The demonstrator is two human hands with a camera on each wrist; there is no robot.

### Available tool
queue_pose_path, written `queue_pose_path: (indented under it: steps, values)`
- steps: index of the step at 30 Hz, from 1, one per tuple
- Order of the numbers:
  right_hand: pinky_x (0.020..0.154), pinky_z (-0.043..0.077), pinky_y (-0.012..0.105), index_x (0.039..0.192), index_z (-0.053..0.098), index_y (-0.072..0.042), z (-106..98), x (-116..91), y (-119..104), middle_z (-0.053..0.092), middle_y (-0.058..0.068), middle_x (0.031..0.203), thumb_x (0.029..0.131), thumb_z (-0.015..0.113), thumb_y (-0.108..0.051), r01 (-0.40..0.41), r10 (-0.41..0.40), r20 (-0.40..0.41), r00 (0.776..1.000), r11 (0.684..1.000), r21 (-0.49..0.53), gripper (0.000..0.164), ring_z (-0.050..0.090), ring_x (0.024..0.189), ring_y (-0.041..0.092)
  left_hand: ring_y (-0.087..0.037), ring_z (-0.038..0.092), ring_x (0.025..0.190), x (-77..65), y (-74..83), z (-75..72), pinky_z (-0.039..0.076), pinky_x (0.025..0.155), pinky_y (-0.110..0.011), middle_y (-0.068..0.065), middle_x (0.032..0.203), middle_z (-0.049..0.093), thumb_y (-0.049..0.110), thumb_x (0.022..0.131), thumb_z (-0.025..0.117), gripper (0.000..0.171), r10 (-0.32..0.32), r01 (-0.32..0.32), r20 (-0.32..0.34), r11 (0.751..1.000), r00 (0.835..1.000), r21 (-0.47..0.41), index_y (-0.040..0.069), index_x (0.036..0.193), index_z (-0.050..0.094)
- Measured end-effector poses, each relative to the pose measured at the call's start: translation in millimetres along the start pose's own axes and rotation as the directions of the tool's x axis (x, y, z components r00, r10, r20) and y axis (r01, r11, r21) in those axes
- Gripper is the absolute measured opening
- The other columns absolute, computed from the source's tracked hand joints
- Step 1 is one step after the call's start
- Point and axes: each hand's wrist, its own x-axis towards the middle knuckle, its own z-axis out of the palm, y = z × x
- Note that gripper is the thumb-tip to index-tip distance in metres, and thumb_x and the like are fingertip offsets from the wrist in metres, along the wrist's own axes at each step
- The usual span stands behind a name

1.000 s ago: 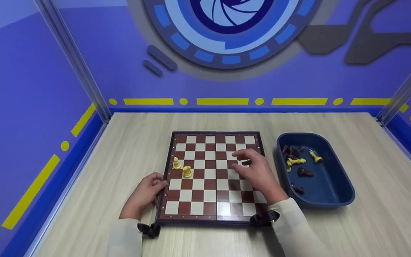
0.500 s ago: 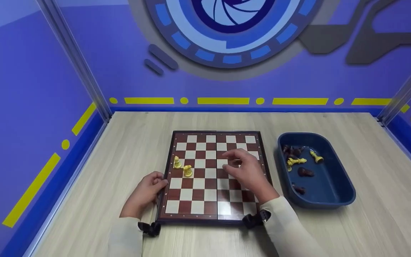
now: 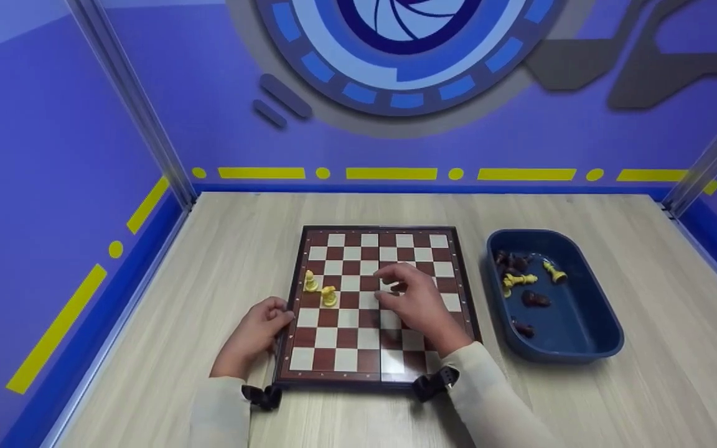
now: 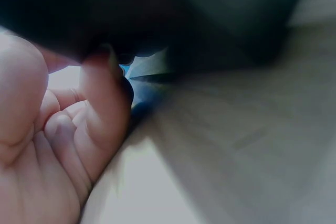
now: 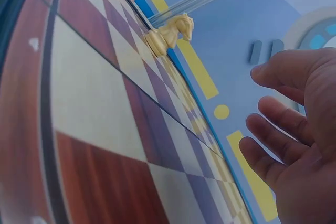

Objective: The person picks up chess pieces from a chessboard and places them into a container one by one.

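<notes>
A brown and cream chessboard [image 3: 369,376] lies flat on the table. At its left edge my left hand [image 3: 257,330] grips the rim, thumb on top; close up, the left wrist view shows those fingers [image 4: 105,108] curled against a dark edge. Two pale yellow pieces stand upright near that side: a chess knight [image 3: 329,297] and a smaller round-topped piece [image 3: 311,283]. My right hand [image 3: 417,305] hovers over the middle of the board, fingers bent loosely with nothing between them. In the right wrist view, the knight [image 5: 170,34] stands beyond the parted fingers [image 5: 278,121].
Right of the board stands a dark blue plastic bin [image 3: 604,317]. Several dark brown and yellow chess pieces lie on their sides in it, among them a yellow piece [image 3: 555,272]. Blue printed panels [image 3: 358,143] wall the table at the back and sides.
My right hand has moved left across the board, from its right half to about the middle. My left hand and the two standing pieces have stayed put.
</notes>
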Motion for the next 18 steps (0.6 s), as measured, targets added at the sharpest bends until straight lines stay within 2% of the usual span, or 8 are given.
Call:
queue_pose_path:
  steps: [4, 7, 11, 13, 18]
  values:
    - [0.087, 0.054, 0.042, 0.109, 0.067, -0.006, 4, 1, 0, 0.067, 0.013, 0.107, 0.081, 0.074, -0.008, 0.013, -0.013, 0.026, 1.000, 1.000, 0.028, 0.029, 0.064, 0.099, 0.027, -0.007, 0.044, 0.044, -1.3, 2.1, 0.5, 0.039, 0.041, -0.024, 0.003, 0.067, 0.052, 0.014, 0.096, 0.057, 0.019, 0.003, -0.003, -0.006, 1.000, 1.000, 0.021, 0.000, 0.108, 0.053]
    - [0.087, 0.054, 0.043, 0.109, 0.066, -0.005, 7, 3, -1, 0.067, 0.014, 0.105, 0.082, 0.073, -0.008, 0.009, -0.011, 0.036, 0.999, 0.999, 0.044, 0.028, 0.065, 0.098, 0.028, -0.008, 0.045, 0.043, -5.7, 10.1, 1.3, 0.040, 0.041, -0.025, 0.003, 0.067, 0.053, 0.013, 0.096, 0.056, 0.019, 0.003, -0.003, -0.006, 0.999, 1.000, 0.033, -0.002, 0.109, 0.053]
    - [0.087, 0.054, 0.043, 0.109, 0.067, -0.006, 12, 3, -2, 0.067, 0.012, 0.105, 0.082, 0.072, -0.008, -0.011, 0.008, 0.045, 0.999, 0.999, 0.052, 0.027, 0.064, 0.098, 0.027, -0.009, 0.050, 0.047, -5.3, 9.5, 1.3, 0.042, 0.042, -0.025, 0.001, 0.070, 0.057, 0.011, 0.097, 0.055, 0.021, -0.009, 0.009, 0.017, 1.000, 1.000, -0.022, -0.004, 0.110, 0.051]
    - [0.087, 0.054, 0.043, 0.108, 0.067, -0.007, 14, 2, -3, 0.067, 0.010, 0.105, 0.083, 0.072, -0.009, -0.020, 0.018, 0.049, 0.999, 0.999, 0.038, 0.026, 0.063, 0.098, 0.026, -0.009, 0.052, 0.049, -2.7, 4.3, 0.5, 0.042, 0.042, -0.024, 0.001, 0.072, 0.058, 0.011, 0.097, 0.055, 0.020, -0.007, 0.008, 0.028, 0.998, 1.000, -0.056, -0.004, 0.110, 0.050]
    - [0.088, 0.053, 0.040, 0.109, 0.067, -0.011, 20, 2, -5, 0.067, 0.007, 0.106, 0.082, 0.072, -0.010, -0.033, 0.032, 0.059, 0.998, 0.999, 0.016, 0.027, 0.063, 0.099, 0.023, -0.010, 0.053, 0.052, -11.5, 21.0, 0.4, 0.043, 0.044, -0.025, -0.001, 0.073, 0.057, 0.006, 0.096, 0.053, 0.017, -0.011, 0.014, 0.043, 0.997, 0.999, -0.071, -0.006, 0.108, 0.049]
